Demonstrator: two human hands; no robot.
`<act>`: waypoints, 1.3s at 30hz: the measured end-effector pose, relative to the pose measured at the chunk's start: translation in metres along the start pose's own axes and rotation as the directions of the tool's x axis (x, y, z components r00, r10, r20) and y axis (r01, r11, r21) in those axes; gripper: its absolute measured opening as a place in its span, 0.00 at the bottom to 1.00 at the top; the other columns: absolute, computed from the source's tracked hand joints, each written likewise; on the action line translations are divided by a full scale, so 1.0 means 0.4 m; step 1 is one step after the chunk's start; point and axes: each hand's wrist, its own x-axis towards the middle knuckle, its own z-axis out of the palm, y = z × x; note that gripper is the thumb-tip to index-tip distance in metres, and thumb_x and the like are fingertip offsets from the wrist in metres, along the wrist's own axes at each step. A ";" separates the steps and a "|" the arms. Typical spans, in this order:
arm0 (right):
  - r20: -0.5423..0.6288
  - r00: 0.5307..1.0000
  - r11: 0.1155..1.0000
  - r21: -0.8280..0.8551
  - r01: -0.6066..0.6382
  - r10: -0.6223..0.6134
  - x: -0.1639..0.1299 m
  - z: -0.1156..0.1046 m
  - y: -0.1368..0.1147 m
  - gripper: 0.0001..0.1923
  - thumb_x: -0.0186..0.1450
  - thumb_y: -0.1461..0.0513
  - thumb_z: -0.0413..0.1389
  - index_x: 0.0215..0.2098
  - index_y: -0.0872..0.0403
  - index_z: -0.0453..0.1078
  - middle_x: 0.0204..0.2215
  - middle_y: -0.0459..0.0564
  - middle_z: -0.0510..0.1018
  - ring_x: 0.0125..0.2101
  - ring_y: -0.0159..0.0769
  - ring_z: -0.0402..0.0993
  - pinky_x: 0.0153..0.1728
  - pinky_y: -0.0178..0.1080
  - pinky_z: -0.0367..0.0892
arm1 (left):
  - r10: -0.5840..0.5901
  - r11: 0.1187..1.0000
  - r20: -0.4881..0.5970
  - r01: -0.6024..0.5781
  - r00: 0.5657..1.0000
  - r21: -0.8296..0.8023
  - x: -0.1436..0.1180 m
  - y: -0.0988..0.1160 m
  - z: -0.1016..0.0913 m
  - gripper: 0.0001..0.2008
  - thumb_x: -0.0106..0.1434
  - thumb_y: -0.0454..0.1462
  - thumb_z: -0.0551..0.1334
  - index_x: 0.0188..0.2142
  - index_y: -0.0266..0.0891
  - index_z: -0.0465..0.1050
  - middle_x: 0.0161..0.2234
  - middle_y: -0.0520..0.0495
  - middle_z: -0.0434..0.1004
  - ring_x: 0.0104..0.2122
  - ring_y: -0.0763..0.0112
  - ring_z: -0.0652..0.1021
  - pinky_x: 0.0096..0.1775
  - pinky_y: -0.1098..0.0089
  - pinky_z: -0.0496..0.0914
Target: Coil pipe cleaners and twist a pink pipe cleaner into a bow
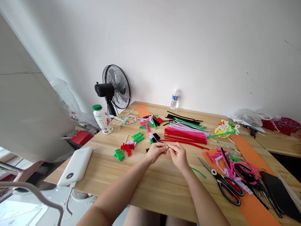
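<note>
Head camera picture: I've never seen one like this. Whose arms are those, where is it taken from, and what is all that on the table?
No machine here: a person wears a camera on the head, looking down at their own bare arms. The left hand and right hand pinch a short green pipe cleaner between them. On the wooden table lie a pile of long pipe cleaners, small cut bundles, scissors, orange paper, a white power bank and a drink bottle. A fan stands behind.
</note>
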 end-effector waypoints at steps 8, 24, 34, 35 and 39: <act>0.110 0.980 0.958 0.218 -0.184 0.163 -0.005 0.004 0.013 0.12 0.62 0.63 0.53 0.42 0.52 0.74 0.34 0.53 0.76 0.30 0.35 0.73 0.28 0.37 0.71 | 0.010 0.993 0.079 -0.001 0.997 -0.116 0.004 -0.006 -0.008 0.12 0.43 0.38 0.72 0.25 0.31 0.76 0.19 0.50 0.71 0.21 0.78 0.69 0.26 0.74 0.61; 0.049 0.980 0.980 0.047 -0.195 0.193 -0.010 0.015 -0.007 0.05 0.61 0.61 0.54 0.32 0.53 0.71 0.25 0.48 0.77 0.20 0.32 0.72 0.20 0.33 0.68 | -0.087 0.938 0.007 0.084 0.996 -0.336 0.009 -0.004 -0.001 0.08 0.46 0.34 0.68 0.21 0.31 0.71 0.19 0.50 0.68 0.20 0.80 0.66 0.25 0.76 0.61; 0.019 1.000 0.999 -0.052 0.002 -0.001 0.000 0.004 -0.011 0.09 0.62 0.66 0.50 0.33 0.52 0.72 0.28 0.50 0.75 0.28 0.35 0.71 0.30 0.37 0.68 | -0.068 0.949 -0.026 0.057 0.997 -0.309 0.005 -0.004 0.003 0.08 0.46 0.34 0.68 0.21 0.30 0.72 0.18 0.50 0.68 0.20 0.80 0.67 0.25 0.76 0.61; 0.026 1.000 0.998 -0.055 0.012 -0.010 0.000 0.004 -0.009 0.09 0.62 0.66 0.50 0.33 0.52 0.72 0.28 0.50 0.75 0.28 0.35 0.71 0.31 0.37 0.68 | -0.069 0.951 -0.029 0.057 0.997 -0.305 0.005 -0.004 0.002 0.08 0.46 0.34 0.69 0.21 0.30 0.72 0.18 0.50 0.68 0.20 0.80 0.67 0.25 0.76 0.61; 0.071 0.996 0.994 -0.096 0.055 -0.048 -0.002 0.000 -0.004 0.10 0.63 0.67 0.49 0.33 0.52 0.72 0.28 0.50 0.75 0.29 0.36 0.72 0.32 0.37 0.68 | -0.072 0.954 -0.049 0.054 0.996 -0.294 0.006 -0.008 0.000 0.09 0.44 0.34 0.70 0.23 0.30 0.74 0.18 0.50 0.69 0.20 0.81 0.67 0.25 0.76 0.61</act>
